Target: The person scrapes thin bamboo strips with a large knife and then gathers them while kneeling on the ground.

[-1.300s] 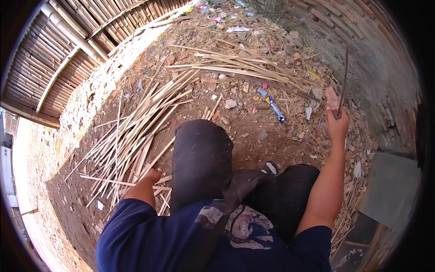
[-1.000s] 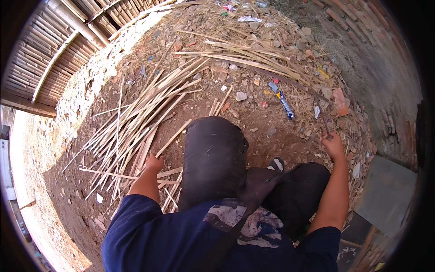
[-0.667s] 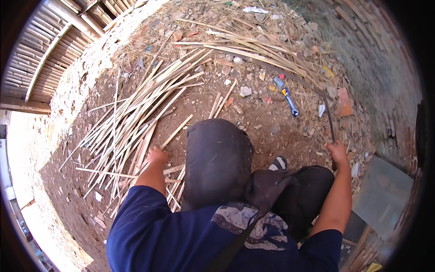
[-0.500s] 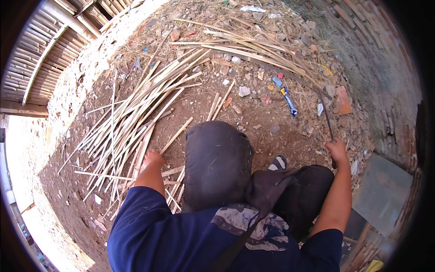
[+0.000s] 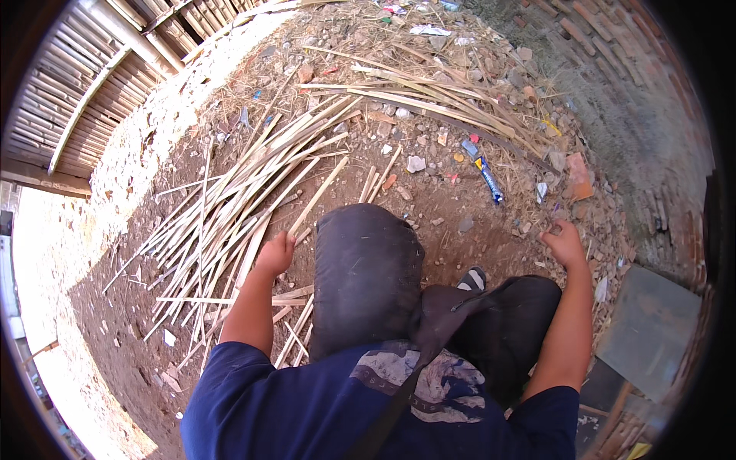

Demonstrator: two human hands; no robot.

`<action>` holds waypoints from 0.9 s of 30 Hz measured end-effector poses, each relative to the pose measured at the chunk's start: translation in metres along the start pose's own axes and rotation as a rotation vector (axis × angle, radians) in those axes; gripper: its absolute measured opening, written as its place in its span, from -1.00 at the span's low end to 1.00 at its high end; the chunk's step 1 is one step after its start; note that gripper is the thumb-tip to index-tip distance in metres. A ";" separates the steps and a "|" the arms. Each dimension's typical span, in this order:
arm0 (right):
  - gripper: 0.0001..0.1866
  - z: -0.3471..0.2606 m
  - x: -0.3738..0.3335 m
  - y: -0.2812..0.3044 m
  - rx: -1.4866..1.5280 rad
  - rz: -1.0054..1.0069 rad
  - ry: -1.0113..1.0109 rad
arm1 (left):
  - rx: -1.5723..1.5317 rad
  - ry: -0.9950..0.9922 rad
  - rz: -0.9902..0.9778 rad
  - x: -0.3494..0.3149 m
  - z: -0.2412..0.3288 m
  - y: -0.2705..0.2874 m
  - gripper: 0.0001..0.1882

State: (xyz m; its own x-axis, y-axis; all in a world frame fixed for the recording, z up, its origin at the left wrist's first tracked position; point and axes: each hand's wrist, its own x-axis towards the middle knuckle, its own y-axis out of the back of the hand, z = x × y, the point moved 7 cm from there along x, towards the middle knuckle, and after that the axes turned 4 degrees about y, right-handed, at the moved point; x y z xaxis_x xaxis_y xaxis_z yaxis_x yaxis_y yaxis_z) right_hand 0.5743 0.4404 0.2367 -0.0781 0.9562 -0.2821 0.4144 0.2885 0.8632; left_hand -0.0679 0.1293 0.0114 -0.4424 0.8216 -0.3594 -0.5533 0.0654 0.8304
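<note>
My left hand (image 5: 277,254) is closed around the lower end of a pale bamboo strip (image 5: 325,188), which points up and to the right beside my dark-trousered knee (image 5: 366,268). Left of that hand lies a loose heap of split bamboo strips (image 5: 230,207) on the dirt. My right hand (image 5: 564,244) is out at the right, above rubble, its fingers curled with thumb and forefinger close together. What it grips, if anything, cannot be made out. Shorter strips (image 5: 295,337) lie on the ground by my left forearm.
More bamboo strips (image 5: 437,96) and a long dark strip (image 5: 506,143) lie ahead. A blue wrapper (image 5: 488,181) and a brick piece (image 5: 579,176) sit among stones at the right. A brick wall (image 5: 613,61) and grey sheet (image 5: 650,330) stand right; a bamboo structure (image 5: 84,84) far left.
My left hand has risen from the heap's edge toward my knee, lifting the strip. The thin dark length seen at my right hand earlier no longer shows there.
</note>
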 end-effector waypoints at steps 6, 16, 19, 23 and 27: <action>-0.70 -0.108 -0.030 0.011 0.108 0.041 0.337 | -0.008 -0.102 0.127 -0.014 0.135 0.122 -0.65; -0.47 -0.193 -0.092 0.005 0.412 -0.039 0.785 | 0.011 -0.393 0.122 -0.109 0.314 0.180 -0.70; -0.34 -0.194 -0.099 0.000 0.341 -0.167 0.671 | 0.090 -0.433 0.071 -0.133 0.335 0.174 -0.70; -0.31 -0.178 -0.108 -0.013 0.278 -0.145 0.714 | 0.159 -0.563 0.010 -0.157 0.370 0.145 -0.72; -0.38 -0.170 -0.111 -0.013 0.284 -0.190 0.742 | 0.157 -0.552 0.011 -0.175 0.387 0.129 -0.71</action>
State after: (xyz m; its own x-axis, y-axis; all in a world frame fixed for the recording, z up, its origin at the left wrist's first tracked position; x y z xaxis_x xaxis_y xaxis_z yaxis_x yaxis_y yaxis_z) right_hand 0.4239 0.3389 0.3281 -0.7086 0.7052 0.0239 0.5403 0.5205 0.6612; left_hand 0.2106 0.2131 0.3463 0.0100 0.9939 -0.1098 -0.4211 0.1038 0.9011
